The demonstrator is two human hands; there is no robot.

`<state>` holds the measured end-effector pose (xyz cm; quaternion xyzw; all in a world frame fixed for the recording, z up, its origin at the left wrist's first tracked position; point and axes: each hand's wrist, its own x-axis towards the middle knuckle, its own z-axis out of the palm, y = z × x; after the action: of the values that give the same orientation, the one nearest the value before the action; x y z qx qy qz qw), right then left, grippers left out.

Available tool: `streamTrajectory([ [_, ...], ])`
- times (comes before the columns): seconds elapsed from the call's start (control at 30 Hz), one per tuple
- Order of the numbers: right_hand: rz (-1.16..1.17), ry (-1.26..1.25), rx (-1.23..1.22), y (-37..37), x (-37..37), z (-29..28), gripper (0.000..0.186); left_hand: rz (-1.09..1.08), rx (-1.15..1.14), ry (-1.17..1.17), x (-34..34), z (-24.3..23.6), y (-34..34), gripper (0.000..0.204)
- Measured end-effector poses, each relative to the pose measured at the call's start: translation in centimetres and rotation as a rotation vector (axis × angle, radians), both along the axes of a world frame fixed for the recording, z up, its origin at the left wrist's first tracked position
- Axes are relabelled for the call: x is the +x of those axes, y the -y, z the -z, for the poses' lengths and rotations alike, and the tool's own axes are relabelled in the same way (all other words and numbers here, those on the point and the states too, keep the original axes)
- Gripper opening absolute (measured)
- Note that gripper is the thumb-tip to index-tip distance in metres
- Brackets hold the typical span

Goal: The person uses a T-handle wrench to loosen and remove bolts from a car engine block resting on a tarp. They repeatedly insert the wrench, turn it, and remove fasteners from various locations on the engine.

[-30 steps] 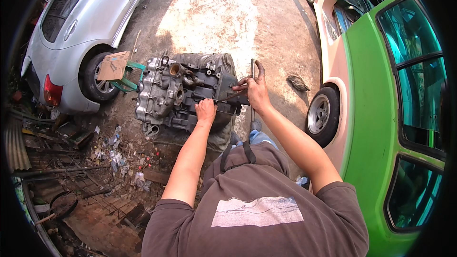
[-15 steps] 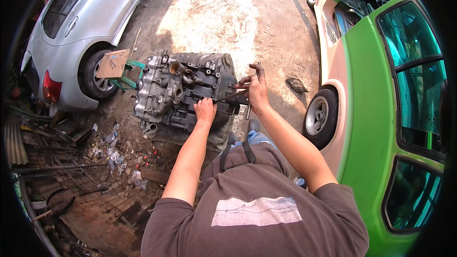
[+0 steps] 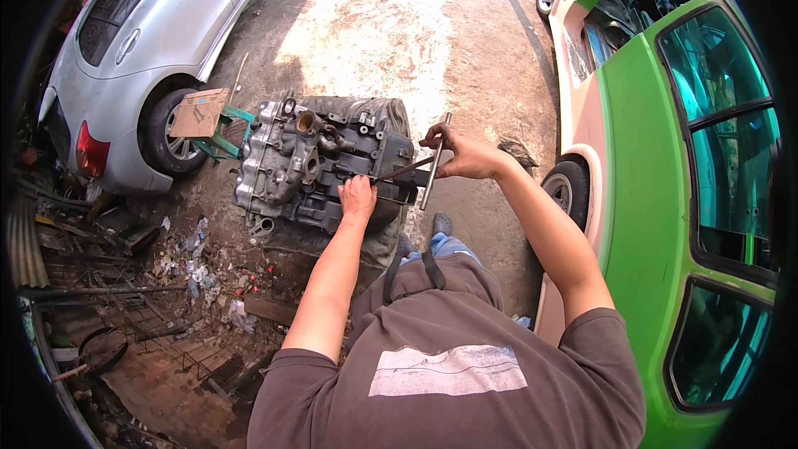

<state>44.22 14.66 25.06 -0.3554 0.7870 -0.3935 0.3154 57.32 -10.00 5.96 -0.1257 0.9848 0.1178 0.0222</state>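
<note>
A greasy grey engine block (image 3: 307, 162) stands on the dirt ground in front of me. My right hand (image 3: 462, 156) grips the crossbar of a metal T-handle wrench (image 3: 432, 171), whose shaft runs left to the block's near side. My left hand (image 3: 357, 198) is closed around that shaft where it meets the engine. The wrench tip is hidden behind my left hand.
A silver car (image 3: 145, 50) is parked at the upper left with a cardboard piece on a green stool (image 3: 206, 120) by its wheel. A green car (image 3: 665, 183) stands close on the right. Scrap metal and litter (image 3: 150, 283) lie at the lower left.
My right hand has swung the T-handle's crossbar round, from beside the engine toward the right and a little down. My left hand stays on the shaft at the block.
</note>
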Motion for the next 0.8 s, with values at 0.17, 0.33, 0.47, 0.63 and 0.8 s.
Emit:
streamTrajectory([
  [0.17, 0.105, -0.336, 0.522, 2.0, 2.2, -2.4, 0.072, -0.004, 0.003, -0.009, 0.0, -0.1, -0.1, 0.024],
  [0.33, 0.098, -0.844, 0.674, 2.6, 3.3, -2.8, 0.075, -0.006, -0.007, 0.008, -0.1, -0.2, -0.1, 0.024],
  [0.47, -0.107, -1.063, 0.545, 2.2, 1.7, -1.2, 0.065, -0.004, -0.004, 0.007, -0.1, -0.2, -0.1, 0.023],
  [0.63, -0.502, -0.991, 0.406, 1.8, -1.4, 0.0, 0.048, 0.000, 0.001, 0.016, -0.1, -0.3, 0.0, 0.023],
  [0.8, -0.653, -0.728, 0.501, 3.1, -2.7, 0.3, 0.031, 0.006, 0.009, 0.007, -0.1, -0.2, 0.0, 0.023],
])
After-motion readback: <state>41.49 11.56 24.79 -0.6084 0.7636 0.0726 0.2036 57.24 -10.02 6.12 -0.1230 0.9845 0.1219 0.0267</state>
